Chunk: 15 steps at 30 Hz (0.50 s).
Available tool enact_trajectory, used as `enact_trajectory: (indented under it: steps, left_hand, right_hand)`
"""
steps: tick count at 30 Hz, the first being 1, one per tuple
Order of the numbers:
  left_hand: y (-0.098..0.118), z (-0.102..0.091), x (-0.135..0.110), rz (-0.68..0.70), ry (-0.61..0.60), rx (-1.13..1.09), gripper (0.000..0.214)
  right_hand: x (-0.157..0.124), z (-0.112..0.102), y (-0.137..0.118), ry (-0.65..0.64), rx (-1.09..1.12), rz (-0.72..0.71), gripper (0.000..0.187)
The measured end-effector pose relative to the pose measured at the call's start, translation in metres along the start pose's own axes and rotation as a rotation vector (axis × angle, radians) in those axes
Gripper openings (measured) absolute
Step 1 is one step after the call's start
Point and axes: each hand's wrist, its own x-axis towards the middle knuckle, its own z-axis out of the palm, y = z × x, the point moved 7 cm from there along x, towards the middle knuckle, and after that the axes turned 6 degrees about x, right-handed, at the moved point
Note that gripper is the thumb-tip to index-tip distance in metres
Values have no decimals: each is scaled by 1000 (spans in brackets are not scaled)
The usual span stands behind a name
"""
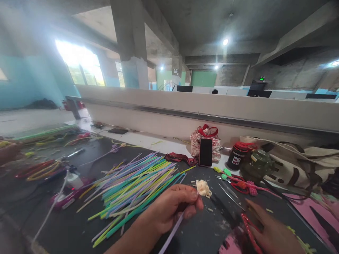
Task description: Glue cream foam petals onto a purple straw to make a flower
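My left hand [178, 203] is closed in a pinch around the pale purple stem [172, 233] of a cream fuzzy flower [203, 188]. The bloom sticks out past the fingertips, and the stem runs down towards me. At the lower right, my right hand [275, 229] is blurred by motion, closed around red-handled scissors [250, 229] whose blades are smeared into a dark streak. Thin silver tweezers [230, 194] lie just beyond it. A second pair of scissors with red handles [239, 187] rests near a pink flower [252, 188].
Many coloured pipe cleaners [132, 190] are heaped left of my left hand. A purple glue gun [70, 194] lies farther left. At the back stand a phone [206, 151], a patterned bag [194, 139], a black jar [236, 157], a green bottle [256, 165] and a canvas bag [293, 165].
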Motion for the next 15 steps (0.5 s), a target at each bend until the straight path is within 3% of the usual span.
enact_trajectory:
  steps: [6,15]
  left_hand:
    - [-15,5,5,-89,-48,-76,20]
    - [-35,-2,18,-135,-100,-108,20]
  right_hand:
    - [4,33,35,-169,5,54,46]
    - [20,39,47,-333,138,39,44]
